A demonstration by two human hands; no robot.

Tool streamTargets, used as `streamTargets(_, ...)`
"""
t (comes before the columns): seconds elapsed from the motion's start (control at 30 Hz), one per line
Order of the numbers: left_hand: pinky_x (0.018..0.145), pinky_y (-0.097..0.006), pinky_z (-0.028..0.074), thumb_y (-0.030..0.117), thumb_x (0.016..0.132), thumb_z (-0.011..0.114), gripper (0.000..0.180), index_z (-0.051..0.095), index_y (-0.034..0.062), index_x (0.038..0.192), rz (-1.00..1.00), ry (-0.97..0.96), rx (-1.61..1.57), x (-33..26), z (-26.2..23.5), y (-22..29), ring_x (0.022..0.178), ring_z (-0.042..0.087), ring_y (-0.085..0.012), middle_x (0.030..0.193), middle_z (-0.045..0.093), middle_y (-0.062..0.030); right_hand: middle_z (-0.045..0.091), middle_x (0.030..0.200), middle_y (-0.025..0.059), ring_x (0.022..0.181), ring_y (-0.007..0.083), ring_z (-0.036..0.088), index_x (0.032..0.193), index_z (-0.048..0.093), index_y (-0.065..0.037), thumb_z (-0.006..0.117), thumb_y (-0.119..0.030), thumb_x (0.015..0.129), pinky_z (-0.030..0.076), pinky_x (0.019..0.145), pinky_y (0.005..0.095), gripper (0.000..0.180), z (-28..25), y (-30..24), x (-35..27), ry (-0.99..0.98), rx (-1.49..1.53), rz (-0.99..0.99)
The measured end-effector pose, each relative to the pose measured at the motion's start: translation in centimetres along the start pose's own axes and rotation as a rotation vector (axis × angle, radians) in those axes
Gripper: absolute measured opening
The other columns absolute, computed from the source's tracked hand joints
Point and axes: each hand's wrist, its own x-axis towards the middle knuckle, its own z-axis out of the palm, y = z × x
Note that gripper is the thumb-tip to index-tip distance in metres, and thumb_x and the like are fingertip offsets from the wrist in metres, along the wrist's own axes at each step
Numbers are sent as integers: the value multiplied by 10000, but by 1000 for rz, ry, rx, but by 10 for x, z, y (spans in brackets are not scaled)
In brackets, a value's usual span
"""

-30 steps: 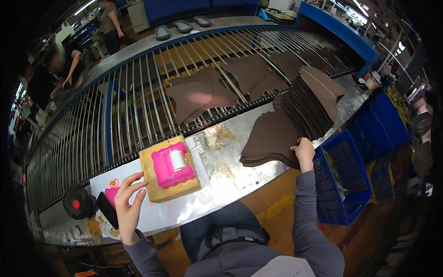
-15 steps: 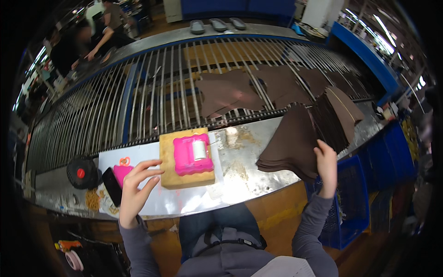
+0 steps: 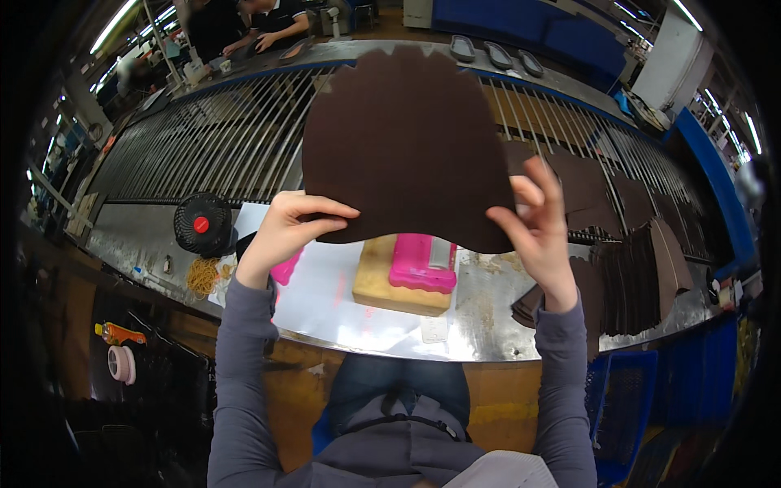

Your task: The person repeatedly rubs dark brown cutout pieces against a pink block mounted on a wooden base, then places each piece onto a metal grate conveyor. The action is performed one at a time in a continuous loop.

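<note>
Upright in front of me is a dark brown flat cut piece [image 3: 407, 146], leather-like, with a notched top edge and a wavy lower edge. My left hand [image 3: 293, 228] pinches its lower left corner between thumb and fingers. At the lower right corner, my right hand [image 3: 541, 236] has its thumb on the front, some fingertips at or behind the edge and another finger raised, slightly blurred. Below the piece, partly covered by it, a pink scalloped tray [image 3: 421, 276] with a whitish roll [image 3: 442, 254] rests on a wooden block [image 3: 399, 297].
A stack of brown pieces [image 3: 630, 285] lies on the metal table at right; more pieces [image 3: 578, 191] lie on the rod conveyor [image 3: 220, 134]. A black fan [image 3: 202, 225] and tan rubber bands [image 3: 202, 278] are at left. Blue crates [image 3: 622, 407] stand below right. People work at the far left.
My right hand has left the stack with one brown piece, now raised centrally. My left hand has come up from beside the wooden block and taken the piece's left corner. The view has shifted.
</note>
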Motion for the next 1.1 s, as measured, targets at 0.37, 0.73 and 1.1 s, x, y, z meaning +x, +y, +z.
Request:
streamTargets(0.37, 690, -279, 508, 14, 819, 685, 239, 742, 62, 1046, -83, 72, 308, -48, -27, -37, 749, 653, -178, 887, 732, -95, 588, 978, 114, 835, 287, 606, 1215, 652, -98, 665, 44, 780, 495, 739, 360, 458, 36, 59, -11, -507, -306, 47)
streamTargets(0.73, 693, -285, 526, -2, 825, 676, 240, 740, 63, 1048, -16, 49, 297, -36, -15, -37, 782, 688, -204, 894, 732, -107, 592, 872, 80, 712, 190, 548, 1159, 686, -56, 674, 84, 780, 452, 631, 292, 404, 29, 59, -27, -406, -321, 54)
streamTargets(1.1, 758, -333, 538, 1, 833, 652, 257, 722, 65, 1072, 98, -176, 167, 3, 42, -46, 864, 689, -281, 968, 714, -131, 576, 784, 66, 661, 163, 533, 1101, 703, -38, 687, 75, 786, 415, 590, 271, 335, -26, 55, -87, -205, -483, 127)
